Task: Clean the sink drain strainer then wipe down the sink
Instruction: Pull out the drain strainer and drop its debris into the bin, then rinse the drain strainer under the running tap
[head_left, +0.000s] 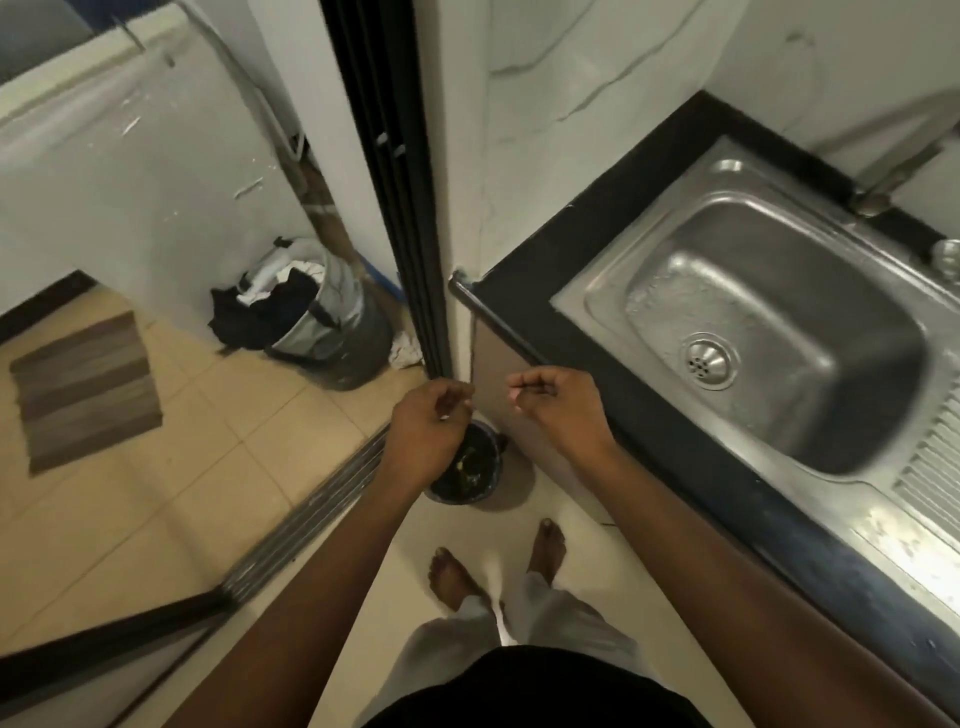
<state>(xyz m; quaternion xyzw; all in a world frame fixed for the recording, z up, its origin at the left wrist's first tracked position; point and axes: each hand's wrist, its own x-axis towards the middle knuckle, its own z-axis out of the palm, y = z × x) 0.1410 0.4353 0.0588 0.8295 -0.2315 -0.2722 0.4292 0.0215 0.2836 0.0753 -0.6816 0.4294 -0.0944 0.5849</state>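
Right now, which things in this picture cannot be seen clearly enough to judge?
- Head view: small bin on the floor, partly hidden by the left hand; its contents are too dark.
- Whether the fingers of the right hand pinch anything: too small.
- Faucet: blurred, spout cut off.
- Strainer dirt: too small.

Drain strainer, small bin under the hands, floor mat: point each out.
drain strainer (705, 362), head view, on its perforated dome.
small bin (470, 470), head view, on its dark inside.
floor mat (83, 392), head view, on its striped middle.
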